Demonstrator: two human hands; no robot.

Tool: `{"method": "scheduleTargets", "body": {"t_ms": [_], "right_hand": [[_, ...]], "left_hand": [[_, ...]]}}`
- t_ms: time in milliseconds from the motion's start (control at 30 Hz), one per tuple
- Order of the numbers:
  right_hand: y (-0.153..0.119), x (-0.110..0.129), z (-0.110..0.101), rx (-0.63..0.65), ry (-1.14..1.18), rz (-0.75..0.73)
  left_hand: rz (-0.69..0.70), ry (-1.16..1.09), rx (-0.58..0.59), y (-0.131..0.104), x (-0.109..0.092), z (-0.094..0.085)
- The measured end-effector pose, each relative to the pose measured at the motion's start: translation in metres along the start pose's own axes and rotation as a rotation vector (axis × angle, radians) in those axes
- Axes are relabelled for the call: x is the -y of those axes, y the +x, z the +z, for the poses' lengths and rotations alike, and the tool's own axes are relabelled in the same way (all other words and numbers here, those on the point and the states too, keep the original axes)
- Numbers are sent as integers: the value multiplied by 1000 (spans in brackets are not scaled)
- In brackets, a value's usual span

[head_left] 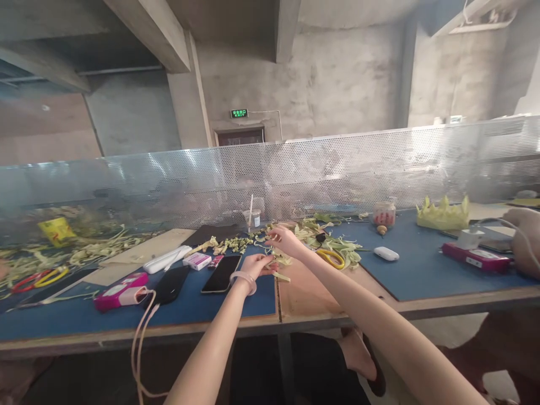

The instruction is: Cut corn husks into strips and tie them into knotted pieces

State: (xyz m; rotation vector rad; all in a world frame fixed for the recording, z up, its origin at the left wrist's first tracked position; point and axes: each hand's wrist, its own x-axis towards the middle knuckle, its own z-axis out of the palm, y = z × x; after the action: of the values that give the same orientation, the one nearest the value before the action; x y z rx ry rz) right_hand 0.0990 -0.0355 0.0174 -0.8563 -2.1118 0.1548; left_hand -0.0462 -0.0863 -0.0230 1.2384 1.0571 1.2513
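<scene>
My left hand, with a pale bangle at its wrist, is closed on a thin green strip that sticks out to its right. Just above and to the right, my right hand has its fingers pinched together over the pile's edge; what they hold is too small to name. Pale green leafy strips lie behind and beside both hands. Small knotted green pieces sit to the left of my right hand. A black phone lies flat beside my left hand. Yellow-handled scissors rest among the leaves.
On the left are a magenta power bank, a dark phone and a white case. Behind stand a cup and a perforated metal screen. At right are an earphone case, a yellow crown and another person's hand.
</scene>
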Motion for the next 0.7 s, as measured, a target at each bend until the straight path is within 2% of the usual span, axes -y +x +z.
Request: {"method": "scheduleTargets", "body": {"t_ms": [33, 100, 300, 433, 700], "right_hand": [[-5, -3, 0, -121, -88, -15], [-18, -9, -4, -214, -230, -33], [-46, -15, -13, -7, -269, -81], [-45, -17, -6, 77, -302, -62], [-42, -27, 5, 170, -305, -25]], "left_hand": [[3, -13, -7, 1, 0, -1], [11, -37, -32, 2, 2, -3], [14, -99, -87, 7, 4, -6], [6, -100, -113, 5, 2, -5], [-15, -51, -74, 3, 1, -5]]}}
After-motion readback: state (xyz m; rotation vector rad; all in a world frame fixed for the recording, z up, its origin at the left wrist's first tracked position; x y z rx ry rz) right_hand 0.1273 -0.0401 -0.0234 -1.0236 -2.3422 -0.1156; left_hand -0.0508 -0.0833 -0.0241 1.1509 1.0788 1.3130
